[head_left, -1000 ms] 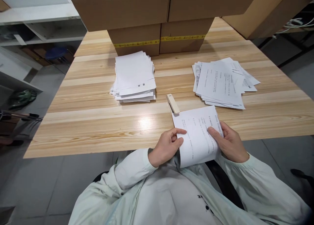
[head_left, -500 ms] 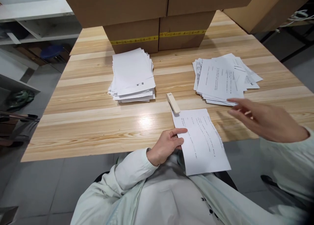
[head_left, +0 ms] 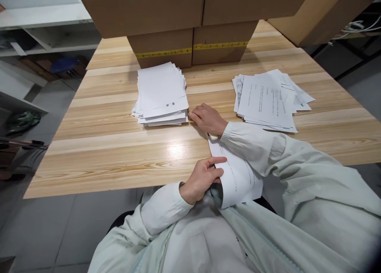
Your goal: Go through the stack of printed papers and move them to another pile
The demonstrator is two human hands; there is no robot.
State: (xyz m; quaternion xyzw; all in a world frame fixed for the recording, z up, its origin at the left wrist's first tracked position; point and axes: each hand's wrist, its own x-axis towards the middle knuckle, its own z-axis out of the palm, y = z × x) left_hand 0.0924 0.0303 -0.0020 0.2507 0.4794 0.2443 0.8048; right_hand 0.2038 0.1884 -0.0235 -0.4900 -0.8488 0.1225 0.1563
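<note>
Far left, off the table: white shelving [head_left: 44, 30] and a blue stool seat [head_left: 64, 64] on the grey floor, well apart from the hands. The light striped wooden table [head_left: 104, 146] carries two paper stacks, one loose sheet set and one stapler.

Left stack: tidy pile of blank-side-up white sheets [head_left: 162, 94], just in front of the brown cardboard boxes [head_left: 190, 46] with yellow tape. Four boxes show, two below and two on top, plus one more tilted at the far right.

The left hand [head_left: 202, 177] sits at the near table edge, thumb and fingers pinched shut on the left edge of the white printed paper sheet [head_left: 238, 177], which hangs over the table edge toward the lap.

The right hand [head_left: 208, 118] reaches across, palm down, fingertips just beside the blank pile's lower right corner. It covers the cream stapler [head_left: 212, 137]; only a sliver shows under the wrist. Whether the fingers close on it cannot be told. The pale green right sleeve [head_left: 268, 153] crosses over the printed sheet and hides its top right part.

Right: a messier fanned stack of printed white pages [head_left: 268, 100], untouched, well apart from both hands.
</note>
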